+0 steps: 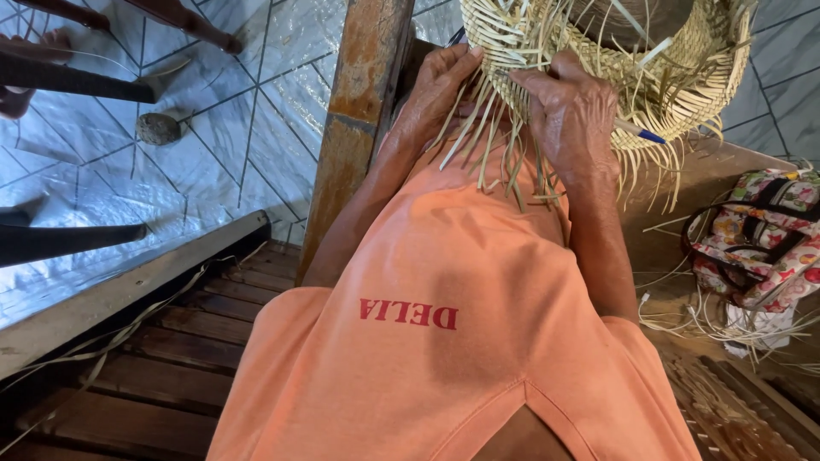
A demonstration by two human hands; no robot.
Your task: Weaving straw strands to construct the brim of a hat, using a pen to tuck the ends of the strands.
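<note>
Weaving in hand: straw hat held over the lap, brim edge unfinished. Left hand pinches loose strands; right hand curls closed on the brim. Likely next: tuck one strand under, keeping tension. Floral bag at bench's right edge.

Both hands, left and right, are raised side by side, fingers curled, forearms extended forward.

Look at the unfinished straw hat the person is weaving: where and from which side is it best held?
Grip the straw hat at its woven brim edge, coming from below, as the left hand and right hand do. The woven band is firm; the loose strands hanging down are not, so the fingers should pinch just above them.
</note>
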